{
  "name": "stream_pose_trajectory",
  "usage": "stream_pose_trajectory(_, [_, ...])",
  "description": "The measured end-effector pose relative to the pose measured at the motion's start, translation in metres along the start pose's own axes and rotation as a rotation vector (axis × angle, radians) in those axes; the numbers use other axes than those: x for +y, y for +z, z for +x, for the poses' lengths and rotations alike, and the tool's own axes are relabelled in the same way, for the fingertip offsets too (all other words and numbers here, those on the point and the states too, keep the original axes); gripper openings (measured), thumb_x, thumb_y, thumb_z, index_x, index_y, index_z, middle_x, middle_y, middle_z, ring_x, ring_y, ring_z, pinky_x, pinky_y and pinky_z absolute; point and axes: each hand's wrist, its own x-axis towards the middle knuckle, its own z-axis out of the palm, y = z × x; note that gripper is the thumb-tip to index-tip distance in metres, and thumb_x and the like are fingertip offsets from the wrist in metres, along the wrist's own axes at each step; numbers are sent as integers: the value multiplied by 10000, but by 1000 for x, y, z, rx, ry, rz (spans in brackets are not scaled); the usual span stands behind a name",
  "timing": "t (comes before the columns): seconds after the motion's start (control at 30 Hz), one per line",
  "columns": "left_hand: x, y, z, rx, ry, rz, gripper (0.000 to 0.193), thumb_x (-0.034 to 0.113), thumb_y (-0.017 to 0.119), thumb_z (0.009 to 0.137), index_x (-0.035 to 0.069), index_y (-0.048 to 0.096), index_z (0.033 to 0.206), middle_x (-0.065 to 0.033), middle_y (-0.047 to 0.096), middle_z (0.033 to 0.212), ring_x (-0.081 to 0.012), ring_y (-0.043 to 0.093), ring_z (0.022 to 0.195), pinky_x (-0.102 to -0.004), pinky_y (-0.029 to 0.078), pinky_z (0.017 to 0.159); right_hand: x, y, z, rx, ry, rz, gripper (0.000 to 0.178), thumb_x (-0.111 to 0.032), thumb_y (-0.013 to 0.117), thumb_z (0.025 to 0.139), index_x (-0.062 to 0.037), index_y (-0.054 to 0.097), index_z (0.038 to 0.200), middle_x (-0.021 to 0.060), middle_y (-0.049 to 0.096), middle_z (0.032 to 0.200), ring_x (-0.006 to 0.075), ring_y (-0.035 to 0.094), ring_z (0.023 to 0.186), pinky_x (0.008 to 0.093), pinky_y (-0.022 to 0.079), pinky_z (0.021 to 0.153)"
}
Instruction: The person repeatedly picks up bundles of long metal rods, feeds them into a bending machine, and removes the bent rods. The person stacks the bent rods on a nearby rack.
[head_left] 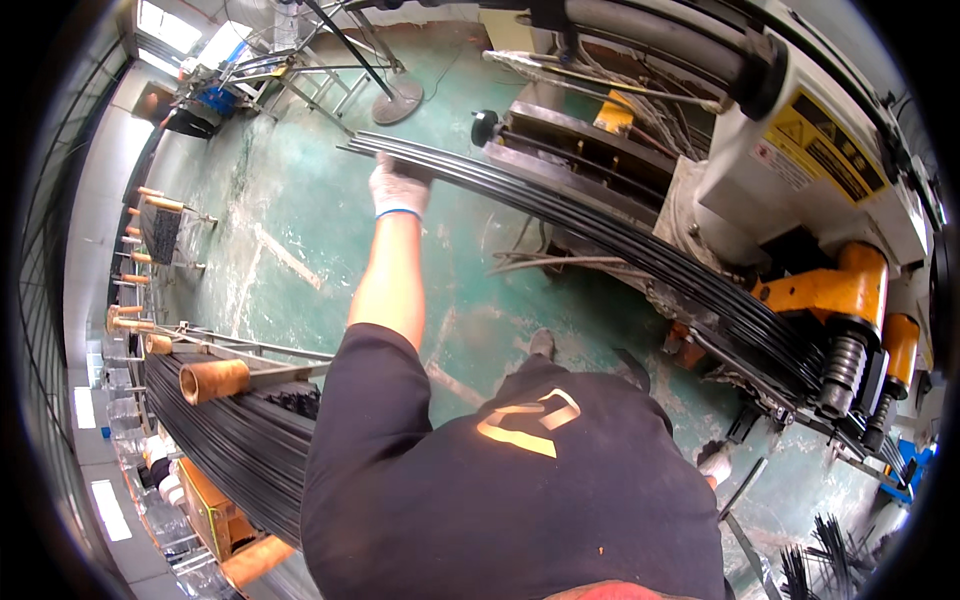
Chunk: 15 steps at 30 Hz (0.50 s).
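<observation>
My left arm is stretched forward, and my left hand (399, 190), in a white glove, is closed round the far end of a bundle of long, thin black rods (545, 203). The rods slope down to the right along the machine (800, 160). Their near end reaches beside its orange arm (820, 290) and a metal coil spring (842, 375). My right hand (714, 463), also in a pale glove, shows only in part beside my dark shirt, low on the right. Its fingers are too hidden to read, and I cannot make out anything in it.
A rack (215, 380) with brown rollers holds a large pile of black rods (225, 430) at the left. A round metal stand base (398, 98) is on the green floor (300, 200) at the back. Black offcuts (830, 550) lie at lower right.
</observation>
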Motion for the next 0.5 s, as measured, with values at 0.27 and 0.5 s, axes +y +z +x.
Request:
stream_pose_trajectory(0.27, [144,-51,128,164,106,196,650,538,545,1037,104,358,1482,-181,495,1377,-375,599,1133,-611,531,977,59,8,-88,-52,98,-111,274,-371,575,1046,-142,630,906,26,602,728,201,539,574,361,336,478])
stream_pose_trajectory(0.5, [119,-38,93,-25,90,353,460,522,425,1087,96,563,1191,-128,636,1165,-373,604,1141,-611,493,1016,47,14,-104,-66,-14,-145,273,-349,576,1048,-143,631,876,-9,582,700,172,524,559,330,316,468])
